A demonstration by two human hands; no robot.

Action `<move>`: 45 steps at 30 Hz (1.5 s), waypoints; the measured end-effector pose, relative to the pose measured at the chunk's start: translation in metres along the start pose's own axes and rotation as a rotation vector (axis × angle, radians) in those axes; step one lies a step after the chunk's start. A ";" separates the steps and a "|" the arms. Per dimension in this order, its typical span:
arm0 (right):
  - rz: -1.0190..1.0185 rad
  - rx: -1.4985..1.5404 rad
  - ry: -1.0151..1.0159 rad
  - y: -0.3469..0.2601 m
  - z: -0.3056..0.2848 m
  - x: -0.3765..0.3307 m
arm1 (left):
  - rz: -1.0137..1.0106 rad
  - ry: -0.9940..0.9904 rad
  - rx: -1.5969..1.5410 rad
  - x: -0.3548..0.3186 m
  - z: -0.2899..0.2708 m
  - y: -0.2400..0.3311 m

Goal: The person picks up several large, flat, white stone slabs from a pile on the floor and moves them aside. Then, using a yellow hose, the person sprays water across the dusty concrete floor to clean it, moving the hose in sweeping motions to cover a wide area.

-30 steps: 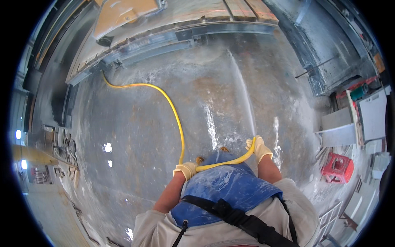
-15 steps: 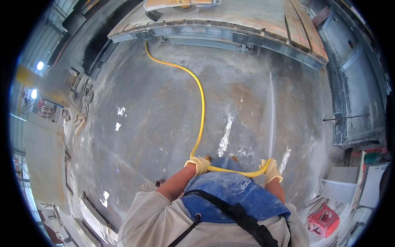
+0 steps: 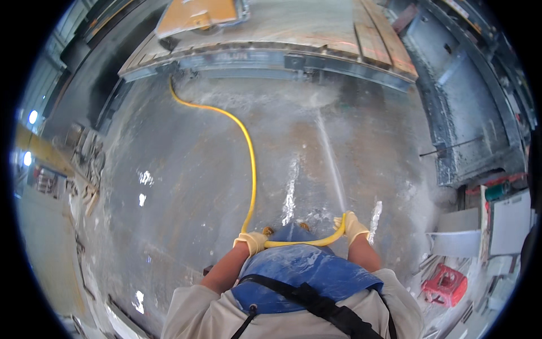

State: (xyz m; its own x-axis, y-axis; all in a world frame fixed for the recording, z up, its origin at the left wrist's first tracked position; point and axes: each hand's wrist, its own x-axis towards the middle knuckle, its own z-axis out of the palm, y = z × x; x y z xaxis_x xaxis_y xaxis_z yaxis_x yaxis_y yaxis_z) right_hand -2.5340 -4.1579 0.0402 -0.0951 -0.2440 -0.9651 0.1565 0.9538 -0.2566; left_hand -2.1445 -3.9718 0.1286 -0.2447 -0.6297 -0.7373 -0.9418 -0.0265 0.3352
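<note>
A yellow hose [image 3: 252, 164] runs from beneath the far machine table across the wet floor to my hands. My left hand [image 3: 253, 241], in a cream glove, is wrapped round it near my left hip. From there the hose crosses in front of my blue apron [image 3: 305, 265] to my right hand [image 3: 351, 227], also gloved and closed round its end. A jet of water [image 3: 332, 152] shoots from that end and strikes the floor near the far table. My right glove and the hose hide the exact outlet.
Ahead stands a long machine table [image 3: 271, 53] with an orange-covered unit [image 3: 197, 17] on top. Grey metal machinery [image 3: 480, 107] lines the right side. A red plastic stool [image 3: 445, 285] stands at lower right. Loose pieces [image 3: 87, 150] lie along the left side.
The water jet has swung from pointing straight ahead to slanting forward and left, landing close to the far table. Both hands keep their hold on the hose. The whole view has shifted.
</note>
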 end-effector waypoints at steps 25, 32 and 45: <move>-0.085 -0.257 -0.115 -0.038 0.050 -0.001 | -0.070 0.015 -0.064 -0.023 -0.013 0.013; -0.151 -0.252 -0.087 -0.042 0.066 -0.011 | -0.140 -0.010 -0.079 -0.027 -0.002 0.012; -0.178 -0.313 -0.152 -0.046 0.077 -0.028 | -0.168 -0.006 -0.128 -0.042 -0.004 0.024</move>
State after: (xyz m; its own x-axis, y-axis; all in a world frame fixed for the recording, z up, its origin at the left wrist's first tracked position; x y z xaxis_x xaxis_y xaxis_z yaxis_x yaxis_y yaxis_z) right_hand -2.4631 -4.2087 0.0752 0.0568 -0.4116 -0.9096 -0.1586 0.8958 -0.4153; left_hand -2.1563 -3.9495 0.1699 -0.0881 -0.6031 -0.7928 -0.9325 -0.2300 0.2786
